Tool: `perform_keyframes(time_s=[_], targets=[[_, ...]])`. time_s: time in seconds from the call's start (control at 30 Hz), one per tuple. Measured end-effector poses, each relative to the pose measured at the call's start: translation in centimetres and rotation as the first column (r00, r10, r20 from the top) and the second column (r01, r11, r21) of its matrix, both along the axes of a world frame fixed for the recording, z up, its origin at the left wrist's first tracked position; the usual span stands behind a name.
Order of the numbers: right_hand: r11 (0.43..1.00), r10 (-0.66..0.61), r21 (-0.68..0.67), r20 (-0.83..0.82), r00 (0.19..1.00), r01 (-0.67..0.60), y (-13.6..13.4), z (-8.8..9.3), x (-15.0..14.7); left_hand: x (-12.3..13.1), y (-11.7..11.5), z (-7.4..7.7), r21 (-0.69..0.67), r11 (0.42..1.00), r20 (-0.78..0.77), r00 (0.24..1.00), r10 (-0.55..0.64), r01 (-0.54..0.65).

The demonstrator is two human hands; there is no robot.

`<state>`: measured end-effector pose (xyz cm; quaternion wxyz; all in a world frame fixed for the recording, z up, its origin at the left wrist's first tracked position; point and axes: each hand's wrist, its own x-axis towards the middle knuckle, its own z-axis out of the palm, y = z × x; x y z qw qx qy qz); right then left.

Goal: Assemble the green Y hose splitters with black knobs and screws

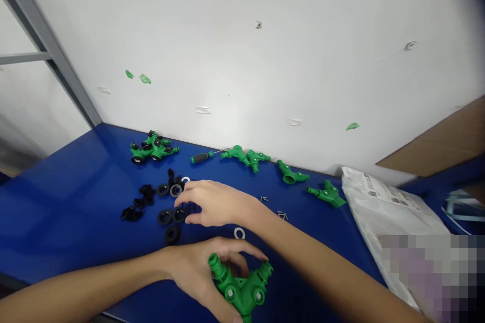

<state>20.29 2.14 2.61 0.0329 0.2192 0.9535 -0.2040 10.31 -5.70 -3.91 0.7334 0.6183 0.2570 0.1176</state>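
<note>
Partly cut-off fitting: in the head view, the green Y-shaped fitting (244,295) is at the bottom edge, low in front of the person; its lower end runs out of frame.
Fitting's direction: two ribbed outlets point up and away from the person, one leaning left, the other right; the long axis runs from the bottom edge toward the desk (91,202), as far as it shows.
Left hand (200,267): its grip is closed around the fitting, thumb along the near left side, index finger reaching to the right outlet's tip; the other fingers are half hidden behind the green body.
Right hand (215,204): its grip is spread, thumb apart from bent fingers, over the black rings (167,236); whether a fingertip touches one, I cannot tell.
Under the right hand: small dark pieces, mostly covered and hard to make out.
Left of the rings: small black parts (147,194), clumped, their single shapes unclear.
White washer (235,232): lies flat between the two hands.
Screws (281,215): a few, partly masked by the right forearm.
Plastic bag (367,212): at right, its lower part lost behind a pixelated patch.
</note>
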Motion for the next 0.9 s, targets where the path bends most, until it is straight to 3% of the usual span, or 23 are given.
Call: perform_keyframes(time_s=[0.2,0.37,0.57,0.63,0.73,0.8,0.9], targets=[[0.997,0.081,0.012,0.062,0.995,-0.082,0.1,-1.6,-1.2,-0.3,0.1,0.0,-0.051,0.999,0.013,1.0,0.02,-0.019],[0.996,-0.07,-0.058,-0.11,0.992,0.064,0.2,-1.0,0.3,-0.3,0.0,0.6,-0.123,0.992,0.025,0.999,0.033,-0.03],[0.928,-0.369,-0.217,-0.451,0.813,0.302,-1.3,-1.2,7.2,-0.3,-0.4,0.5,-0.163,0.978,0.068,0.988,0.142,-0.129],[0.873,-0.488,-0.244,-0.462,0.741,0.423,-2.2,-2.0,10.5,-0.3,-0.6,0.6,-0.157,0.98,0.1,0.986,0.137,-0.12],[0.74,-0.665,-0.281,-0.435,0.607,0.61,-3.7,-3.6,14.8,-0.4,-0.8,0.6,-0.127,0.985,0.12,0.984,0.129,-0.114],[0.686,-0.71,-0.27,-0.453,0.539,0.675,-4.3,-4.5,16.4,-0.5,-0.9,0.5,-0.122,0.984,0.121,0.983,0.142,-0.127],[0.711,-0.682,-0.24,-0.468,0.562,0.661,-4.9,-4.7,16.9,-0.6,-1.0,0.2,-0.174,0.973,0.151,0.972,0.181,-0.154]])
